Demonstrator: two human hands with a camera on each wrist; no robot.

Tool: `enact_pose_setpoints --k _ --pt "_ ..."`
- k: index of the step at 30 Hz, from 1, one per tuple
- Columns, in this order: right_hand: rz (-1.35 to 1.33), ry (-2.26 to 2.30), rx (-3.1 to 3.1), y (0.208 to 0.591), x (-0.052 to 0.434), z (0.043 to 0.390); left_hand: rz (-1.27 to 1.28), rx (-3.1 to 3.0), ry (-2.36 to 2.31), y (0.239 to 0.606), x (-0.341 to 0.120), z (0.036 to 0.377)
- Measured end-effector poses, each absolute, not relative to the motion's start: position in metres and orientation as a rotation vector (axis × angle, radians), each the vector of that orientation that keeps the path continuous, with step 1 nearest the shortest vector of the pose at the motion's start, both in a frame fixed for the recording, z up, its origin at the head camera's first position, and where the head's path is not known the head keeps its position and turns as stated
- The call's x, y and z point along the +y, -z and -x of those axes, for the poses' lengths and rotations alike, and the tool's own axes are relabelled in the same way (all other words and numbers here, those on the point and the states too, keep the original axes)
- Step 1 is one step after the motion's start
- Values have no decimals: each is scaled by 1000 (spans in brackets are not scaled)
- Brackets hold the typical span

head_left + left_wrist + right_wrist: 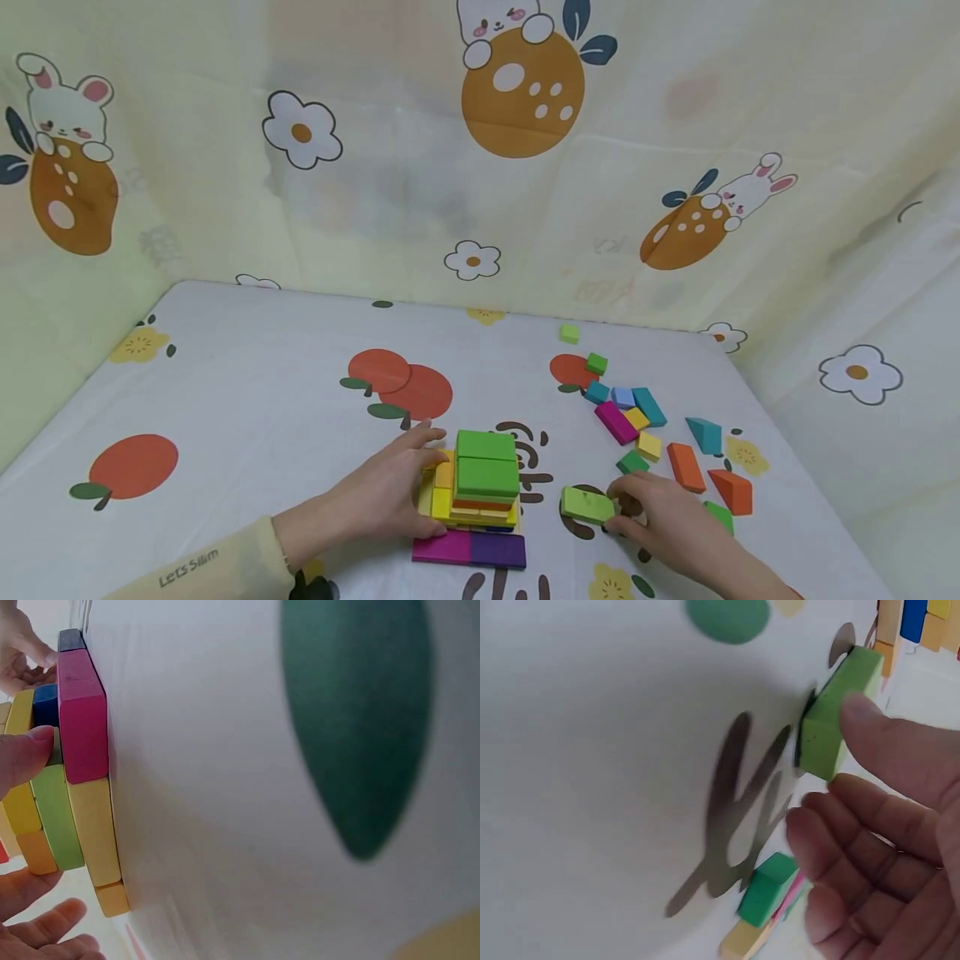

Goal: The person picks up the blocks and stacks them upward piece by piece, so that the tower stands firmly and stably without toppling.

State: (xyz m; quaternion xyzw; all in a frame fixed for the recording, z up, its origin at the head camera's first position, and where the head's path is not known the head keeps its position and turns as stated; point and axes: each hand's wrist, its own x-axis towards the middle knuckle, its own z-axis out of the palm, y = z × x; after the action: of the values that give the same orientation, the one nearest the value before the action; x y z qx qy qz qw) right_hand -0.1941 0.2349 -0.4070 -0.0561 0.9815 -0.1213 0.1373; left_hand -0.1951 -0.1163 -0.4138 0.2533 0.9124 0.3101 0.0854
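A layered stack of wooden blocks (486, 479) stands at the middle front of the table, with two green blocks on top, yellow and orange layers under them, and a magenta block (441, 547) and a purple block (498, 551) at its front base. My left hand (390, 487) holds the stack from its left side, thumb at the front and fingers toward the back. In the left wrist view the thumb (30, 754) lies against the layers. To the right, my right hand (660, 517) pinches the end of a light green block (587, 505), low at the table surface.
Right of the stack, loose blocks lie scattered: a magenta block (616, 422), a teal block (649, 407), an orange block (686, 467), an orange triangular block (731, 492) and several others. A small green cube (569, 333) lies near the back edge. A patterned curtain (390, 183) hangs behind.
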Motion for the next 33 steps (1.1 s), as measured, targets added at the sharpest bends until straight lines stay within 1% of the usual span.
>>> enact_pose_setpoints --k 15,19,23,27,33 --pt "152 467 2809 411 240 193 -741 2708 -921 415 -116 195" --pt "182 510 2783 413 243 194 -736 2704 -921 415 -116 195" --pt "282 524 2773 410 246 195 -733 2702 -918 416 -116 195" --pt "418 524 2841 391 249 197 -741 2706 -918 415 -116 195" --pt "770 600 3106 343 246 209 -751 2714 -923 414 -116 197"
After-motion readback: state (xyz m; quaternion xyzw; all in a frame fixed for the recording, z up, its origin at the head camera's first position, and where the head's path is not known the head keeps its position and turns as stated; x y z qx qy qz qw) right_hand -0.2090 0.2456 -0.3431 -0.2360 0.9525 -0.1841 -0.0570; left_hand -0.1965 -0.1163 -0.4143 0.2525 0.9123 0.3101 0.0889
